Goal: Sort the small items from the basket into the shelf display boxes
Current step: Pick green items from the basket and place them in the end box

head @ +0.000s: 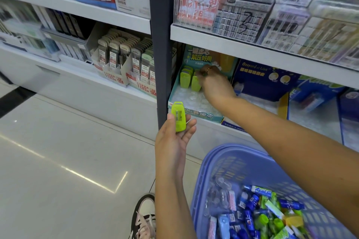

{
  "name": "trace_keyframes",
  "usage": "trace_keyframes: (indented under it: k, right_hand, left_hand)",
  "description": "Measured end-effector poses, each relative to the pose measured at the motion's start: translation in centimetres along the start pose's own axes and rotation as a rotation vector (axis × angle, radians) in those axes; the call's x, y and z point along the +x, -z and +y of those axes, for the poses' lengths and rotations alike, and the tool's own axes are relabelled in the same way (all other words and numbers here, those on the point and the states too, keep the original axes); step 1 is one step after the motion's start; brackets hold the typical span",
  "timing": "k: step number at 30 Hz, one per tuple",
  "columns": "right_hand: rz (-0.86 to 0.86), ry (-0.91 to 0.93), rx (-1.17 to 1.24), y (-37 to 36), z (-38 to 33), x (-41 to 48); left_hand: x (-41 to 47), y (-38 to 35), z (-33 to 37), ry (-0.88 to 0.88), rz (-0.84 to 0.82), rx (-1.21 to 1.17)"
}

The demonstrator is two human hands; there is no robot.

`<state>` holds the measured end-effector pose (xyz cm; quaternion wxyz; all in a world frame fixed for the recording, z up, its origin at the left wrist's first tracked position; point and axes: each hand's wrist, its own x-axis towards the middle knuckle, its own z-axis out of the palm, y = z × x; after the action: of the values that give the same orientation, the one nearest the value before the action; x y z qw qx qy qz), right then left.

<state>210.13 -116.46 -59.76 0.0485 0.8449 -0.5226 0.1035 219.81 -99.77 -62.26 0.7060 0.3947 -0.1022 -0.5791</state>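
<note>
My left hand [174,137] sat palm-up at the centre of the frame, thumb pinning a lime-green case [178,116] with a barcode sticker against its fingers. My right hand [210,81] reached above it into the teal display box [196,113] on the lower shelf [219,130]. Its fingers were bent against the upright green cases [184,79] at the back left of the box, but I could not tell whether they gripped one. Clear moulded plastic showed in the box's front part. In the lower right corner, the purple basket [233,161] held a jumble of blue, green and yellow small items [262,219]. A shoe [144,217] showed on the tiled floor [58,151] at bottom centre.
</note>
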Motion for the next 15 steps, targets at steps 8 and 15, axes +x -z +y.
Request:
trace_keyframes:
  k: [8, 15]
  right_hand:
    - [-0.119, -0.054, 0.729, 3.8, -1.8, -3.5]
    - [-0.300, -0.144, 1.106, 5.6, -2.7, -5.5]
  left_hand:
    - [0.8, 0.2, -0.7, -0.080, -0.006, 0.080]
    - [2.1, -1.1, -0.5, -0.313, 0.045, 0.328]
